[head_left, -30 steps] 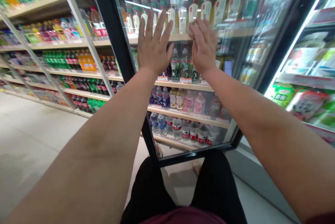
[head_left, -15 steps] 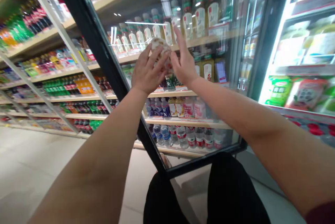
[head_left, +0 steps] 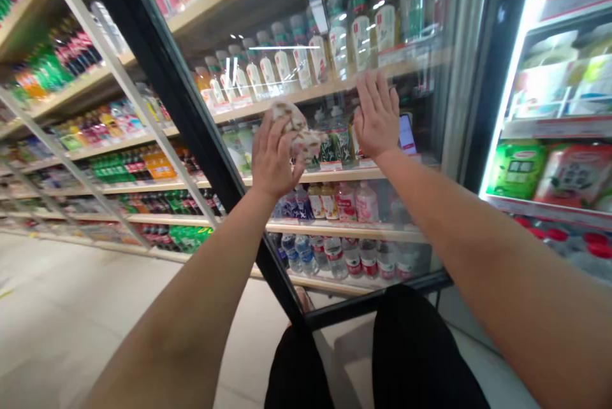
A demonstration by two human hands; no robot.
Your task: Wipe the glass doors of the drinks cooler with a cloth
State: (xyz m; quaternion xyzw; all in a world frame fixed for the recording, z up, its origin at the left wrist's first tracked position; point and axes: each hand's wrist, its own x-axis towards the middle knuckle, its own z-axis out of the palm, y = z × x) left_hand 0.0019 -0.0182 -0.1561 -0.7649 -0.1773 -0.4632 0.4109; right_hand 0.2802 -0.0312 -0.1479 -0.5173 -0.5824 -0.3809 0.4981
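Observation:
My left hand [head_left: 276, 157] presses a crumpled pale cloth with brown and pink patches [head_left: 310, 141] against the glass door [head_left: 306, 93]. Its fingers lie over the cloth, which bunches out beyond the fingertips. To the right, my right hand [head_left: 378, 116] is up at the glass with fingers stretched out and together, holding nothing. Just beside it a lit phone-like screen [head_left: 407, 134] shows at the glass; whether it is a reflection I cannot tell. The door stands swung out in its black frame [head_left: 176, 71].
Through the glass, shelves hold many drink bottles [head_left: 335, 256]. At the right is the lit cooler interior with green packs [head_left: 517, 167] and red-capped bottles [head_left: 595, 250]. Drink shelves with white posts [head_left: 127, 103] run along the left. My knees [head_left: 415, 345] are close under the door's lower edge.
My left hand and the cloth have moved down the glass. My right hand has moved right and slightly down, away from the cloth, and its fingers have come together.

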